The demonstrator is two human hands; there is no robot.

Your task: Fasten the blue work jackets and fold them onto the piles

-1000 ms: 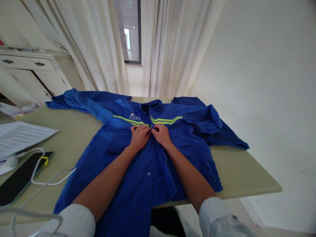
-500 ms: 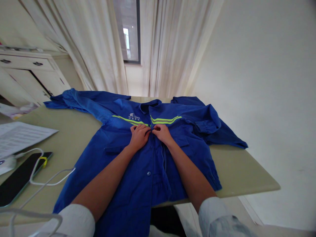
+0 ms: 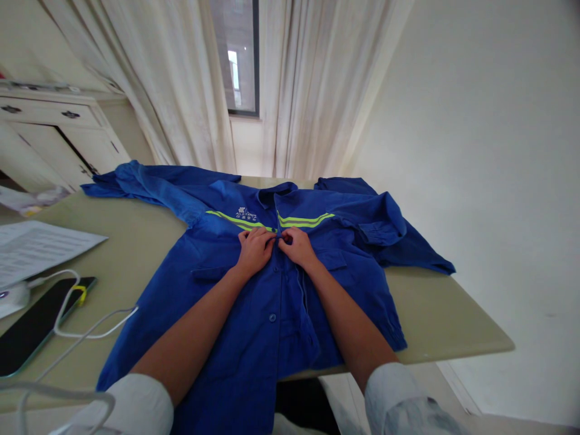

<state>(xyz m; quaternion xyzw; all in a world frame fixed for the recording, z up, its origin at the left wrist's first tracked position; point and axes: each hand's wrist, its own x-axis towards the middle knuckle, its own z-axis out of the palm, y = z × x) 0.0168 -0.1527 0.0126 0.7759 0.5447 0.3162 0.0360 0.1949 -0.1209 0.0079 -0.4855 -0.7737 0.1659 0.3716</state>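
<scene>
A blue work jacket (image 3: 235, 338) with yellow-green reflective stripes lies face up across the table, its collar away from me. My left hand (image 3: 255, 249) is closed, pinching the front placket just under the chest stripe. Close against it, my right hand (image 3: 296, 246) pinches the other front edge of the jacket, thumb and finger together. Between the fingertips a small fold of cloth shows; any button there is hidden. Lower on the left front panel a button (image 3: 272, 318) is in plain sight. Below my right wrist the right panel's edge stands partly folded.
On the left of the table (image 3: 453, 320) lie a black phone (image 3: 40, 329), white cables (image 3: 93, 334) and printed paper (image 3: 45, 248). A white cabinet (image 3: 49, 115) stands at the far left. Curtains (image 3: 176, 78) hang behind the table, and a wall (image 3: 489, 181) rises at the right.
Both hands stay at the same spot on the placket. The fingertips have shifted slightly, and the cloth between them now looks pulled into a flatter fold.
</scene>
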